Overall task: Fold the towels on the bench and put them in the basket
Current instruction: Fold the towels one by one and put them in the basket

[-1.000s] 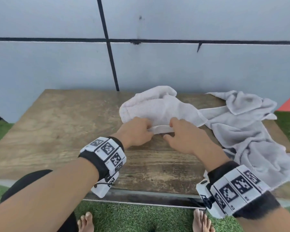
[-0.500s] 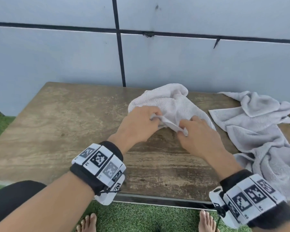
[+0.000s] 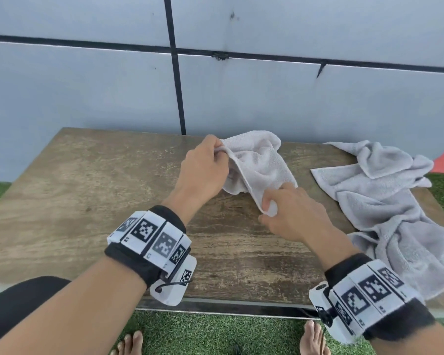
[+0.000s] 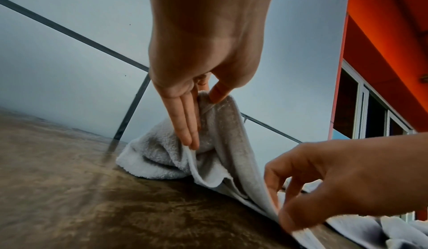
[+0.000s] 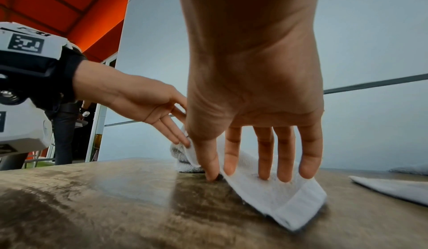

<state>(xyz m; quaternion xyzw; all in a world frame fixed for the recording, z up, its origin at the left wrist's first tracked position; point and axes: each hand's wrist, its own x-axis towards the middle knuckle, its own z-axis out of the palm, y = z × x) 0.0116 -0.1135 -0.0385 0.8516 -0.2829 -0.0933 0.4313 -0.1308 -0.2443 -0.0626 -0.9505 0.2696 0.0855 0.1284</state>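
Observation:
A small white towel (image 3: 262,162) lies bunched at the back middle of the wooden bench (image 3: 87,201). My left hand (image 3: 219,151) pinches the towel's hem between thumb and fingers and holds it raised above the bench; in the left wrist view that hand (image 4: 208,102) grips the top of the towel (image 4: 227,134). My right hand (image 3: 267,204) pinches the same edge nearer the bench's front. In the right wrist view its thumb and fingers (image 5: 266,161) hold the towel's end (image 5: 277,188) down against the wood. No basket is in view.
A larger grey towel (image 3: 382,201) lies crumpled on the bench's right end and hangs toward the front edge. A grey panelled wall (image 3: 113,85) stands right behind the bench. Green turf and my bare feet are below the front edge.
My hands have slid apart along the towel's edge: the left went up and back, the right came toward the front. The small towel now lies apart from the grey one.

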